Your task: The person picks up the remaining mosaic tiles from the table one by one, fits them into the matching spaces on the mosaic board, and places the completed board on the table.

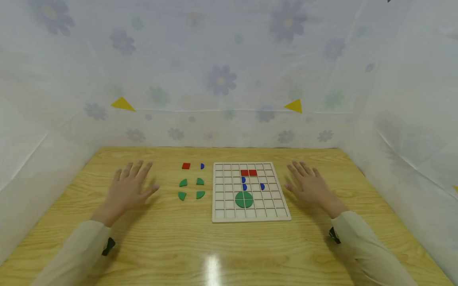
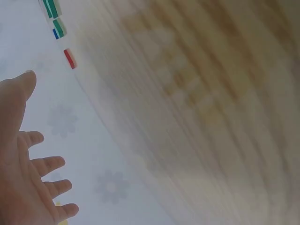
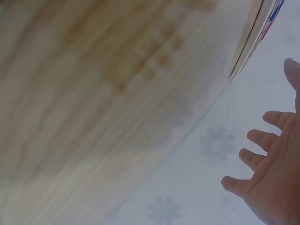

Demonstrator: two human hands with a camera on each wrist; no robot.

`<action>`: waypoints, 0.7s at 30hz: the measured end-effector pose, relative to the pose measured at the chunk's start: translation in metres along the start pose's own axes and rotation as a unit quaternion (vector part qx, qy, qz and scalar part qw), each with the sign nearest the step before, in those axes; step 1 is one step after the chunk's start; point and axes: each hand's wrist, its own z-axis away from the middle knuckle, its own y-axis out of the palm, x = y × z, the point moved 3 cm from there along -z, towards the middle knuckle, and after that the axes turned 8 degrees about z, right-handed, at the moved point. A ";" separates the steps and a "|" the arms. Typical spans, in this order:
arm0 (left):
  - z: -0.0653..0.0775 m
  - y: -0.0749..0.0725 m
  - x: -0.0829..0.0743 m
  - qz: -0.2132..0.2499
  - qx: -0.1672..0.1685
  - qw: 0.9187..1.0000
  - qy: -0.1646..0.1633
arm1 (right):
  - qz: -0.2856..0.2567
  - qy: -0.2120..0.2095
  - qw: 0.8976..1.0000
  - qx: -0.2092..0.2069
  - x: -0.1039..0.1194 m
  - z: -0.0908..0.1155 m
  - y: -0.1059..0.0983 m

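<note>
Your left hand (image 1: 129, 190) and right hand (image 1: 310, 186) lie flat on the wooden table (image 1: 179, 246), fingers spread, holding nothing. Between them sits the white grid board (image 1: 250, 216), bearing a green disc (image 1: 244, 199), 3 blue pieces and a red bar (image 1: 249, 172). Just right of your left hand lie 4 green quarter pieces (image 1: 191, 188); beyond them, a red square (image 1: 186, 166) and a blue half-round (image 1: 202, 166). These tiles look thin, rigid, light and probably smooth: pinch each by its edges.
</note>
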 end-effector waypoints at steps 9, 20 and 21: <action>-0.003 0.010 -0.018 -0.013 -0.030 0.998 0.055 | 0.020 -0.024 0.999 -0.005 0.012 -0.004 0.005; -0.008 0.019 -0.045 -0.025 -0.030 0.993 0.107 | 0.028 -0.056 0.998 -0.012 0.023 -0.008 0.008; -0.009 0.020 -0.047 -0.025 -0.031 0.993 0.112 | 0.028 -0.058 0.998 -0.010 0.023 -0.009 0.009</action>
